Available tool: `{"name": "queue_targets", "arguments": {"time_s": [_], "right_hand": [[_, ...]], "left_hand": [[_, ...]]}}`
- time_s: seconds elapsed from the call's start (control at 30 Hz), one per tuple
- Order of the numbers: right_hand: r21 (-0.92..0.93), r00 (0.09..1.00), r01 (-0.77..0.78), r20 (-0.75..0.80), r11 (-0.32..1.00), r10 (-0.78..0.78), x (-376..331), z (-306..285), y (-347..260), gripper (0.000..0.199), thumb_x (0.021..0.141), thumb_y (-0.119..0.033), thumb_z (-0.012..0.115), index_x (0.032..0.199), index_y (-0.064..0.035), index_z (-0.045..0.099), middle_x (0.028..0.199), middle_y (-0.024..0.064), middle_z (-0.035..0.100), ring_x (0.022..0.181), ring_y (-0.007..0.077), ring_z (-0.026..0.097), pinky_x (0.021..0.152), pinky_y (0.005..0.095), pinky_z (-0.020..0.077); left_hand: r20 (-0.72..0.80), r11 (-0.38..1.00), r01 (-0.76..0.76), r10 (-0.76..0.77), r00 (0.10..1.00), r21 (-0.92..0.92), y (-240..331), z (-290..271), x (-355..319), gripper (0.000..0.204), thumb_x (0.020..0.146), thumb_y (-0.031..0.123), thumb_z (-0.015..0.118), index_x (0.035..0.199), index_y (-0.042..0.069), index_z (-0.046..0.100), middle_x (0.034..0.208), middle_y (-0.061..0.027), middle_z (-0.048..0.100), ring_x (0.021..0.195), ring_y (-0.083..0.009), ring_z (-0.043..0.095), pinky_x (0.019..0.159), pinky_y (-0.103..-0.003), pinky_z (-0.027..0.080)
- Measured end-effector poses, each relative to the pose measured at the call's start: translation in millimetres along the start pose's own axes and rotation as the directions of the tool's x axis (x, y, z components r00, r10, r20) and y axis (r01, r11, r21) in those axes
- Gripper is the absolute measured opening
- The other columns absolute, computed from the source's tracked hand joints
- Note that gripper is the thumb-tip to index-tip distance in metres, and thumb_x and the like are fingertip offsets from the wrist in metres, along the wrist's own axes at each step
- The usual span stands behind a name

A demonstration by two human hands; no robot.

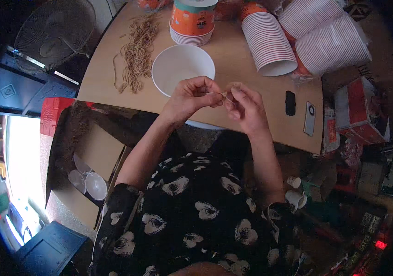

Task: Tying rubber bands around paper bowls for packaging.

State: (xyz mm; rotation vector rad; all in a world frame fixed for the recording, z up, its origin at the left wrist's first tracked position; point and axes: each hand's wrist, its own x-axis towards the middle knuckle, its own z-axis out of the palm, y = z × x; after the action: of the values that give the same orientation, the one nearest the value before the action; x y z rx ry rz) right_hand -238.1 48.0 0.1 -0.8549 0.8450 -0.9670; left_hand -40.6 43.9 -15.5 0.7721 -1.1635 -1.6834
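Just in front of my body, above the near part of the table (251, 92), my two hands meet. My left hand (192, 97) pinches a thin pale strand (224, 94), thumb against forefinger. On the other side my right hand (248, 105) is closed on it too, fingers curled. A small tan bit shows between the fingertips, possibly a knot. Right behind my left hand stands a white paper tub (173, 69), partly hidden by it. Farther left lies a loose bundle of tan twine (136, 53).
Behind the tub stands an orange and green stack of tubs (193, 23). White tubs (268, 43) lie nested at the right, beside plastic-wrapped stacks (334, 46). A black object (290, 103) and a phone-like slab (309, 118) lie near the right edge. An opened carton (97, 152) sits lower left.
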Motion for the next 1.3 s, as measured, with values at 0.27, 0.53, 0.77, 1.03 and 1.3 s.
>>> {"name": "queue_targets", "arguments": {"time_s": [0.27,0.53,0.77,1.03,1.3], "right_hand": [[-0.164,0.991,0.105,0.097,0.981,-0.090,4,-7,2,0.011,0.095,-0.016,0.063,0.098,-0.0055,0.062,0.070,-0.0013,0.057,0.052,0.0020,0.042,0.045,0.0172,0.0307],[-0.029,1.000,0.029,-0.004,0.999,-0.029,4,-5,6,0.010,0.091,-0.014,0.065,0.091,-0.0044,0.061,0.069,-0.0004,0.056,0.051,0.0026,0.042,0.044,0.0174,0.0298],[0.017,0.999,0.020,-0.032,1.000,-0.020,2,-3,5,0.011,0.088,-0.012,0.066,0.086,-0.0051,0.059,0.068,-0.0001,0.055,0.051,0.0040,0.043,0.044,0.0179,0.0310],[0.028,1.000,-0.001,-0.031,1.000,0.002,0,1,3,0.011,0.090,-0.015,0.067,0.093,-0.0057,0.061,0.069,-0.0009,0.055,0.051,0.0036,0.043,0.044,0.0177,0.0308],[-0.165,0.995,0.073,0.076,0.984,-0.061,3,-2,1,0.016,0.094,-0.022,0.064,0.097,-0.0057,0.061,0.070,-0.0016,0.055,0.053,0.0031,0.043,0.046,0.0172,0.0307]], "left_hand": [[-0.009,0.999,0.002,-0.002,1.000,0.034,2,1,0,0.012,0.088,0.008,0.071,0.097,0.002,0.065,0.089,-0.0035,0.068,0.085,-0.0112,0.065,0.077,-0.026,0.053],[-0.042,0.999,-0.015,0.016,0.999,0.037,4,9,0,0.018,0.086,0.001,0.072,0.102,-0.001,0.064,0.096,-0.0031,0.068,0.089,-0.0087,0.065,0.082,-0.023,0.053],[-0.046,0.997,-0.045,0.048,0.998,0.064,1,9,3,0.015,0.085,0.000,0.071,0.099,0.000,0.065,0.092,-0.0014,0.067,0.086,-0.0083,0.064,0.081,-0.023,0.053],[-0.024,1.000,-0.003,0.003,1.000,0.007,1,4,1,0.010,0.085,0.003,0.071,0.094,0.003,0.065,0.089,-0.0015,0.067,0.083,-0.0088,0.061,0.077,-0.025,0.050],[-0.020,0.998,0.011,-0.009,1.000,0.067,4,3,-1,0.010,0.086,0.007,0.072,0.094,0.003,0.067,0.087,-0.0021,0.068,0.080,-0.0095,0.062,0.075,-0.025,0.051]]}}
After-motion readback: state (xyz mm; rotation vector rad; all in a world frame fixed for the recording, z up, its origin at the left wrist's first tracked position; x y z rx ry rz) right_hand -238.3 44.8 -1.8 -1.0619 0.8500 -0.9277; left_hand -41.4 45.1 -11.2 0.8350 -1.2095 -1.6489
